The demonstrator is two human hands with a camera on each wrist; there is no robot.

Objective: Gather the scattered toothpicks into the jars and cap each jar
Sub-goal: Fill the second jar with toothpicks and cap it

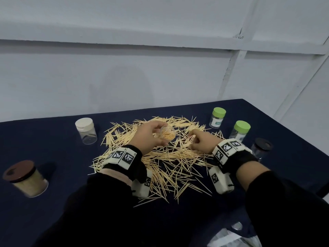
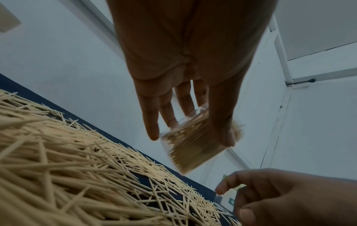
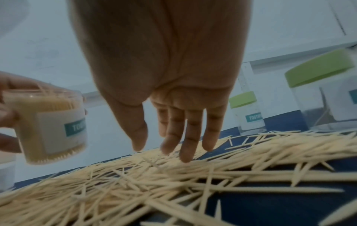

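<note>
Centrally on the dark blue cloth-covered table lies a wide heap of pale wooden toothpicks, which serves as the landmark for everything else. Above the far middle of that heap, the left hand grips a clear plastic jar, uncapped, packed with toothpicks and tilted with its mouth toward the person; in the left wrist view the thumb and fingers wrap round its wall, and the right wrist view shows a teal label on it. Just right of the jar, the right hand hovers low over the heap with its fingers loosely spread and pointing down at the sticks, holding nothing that can be made out; whether the tips touch the toothpicks is unclear.

Left of the heap stands a clear jar with a cream flip-top lid, nearly empty. Nearer the person on that side stands a full jar with a brown lid. Right of the heap stand 2 clear jars with green lids, one behind the other, and a clear jar with a black lid nearer the table edge. Both wrists wear black bands carrying white blocks with printed markers.
</note>
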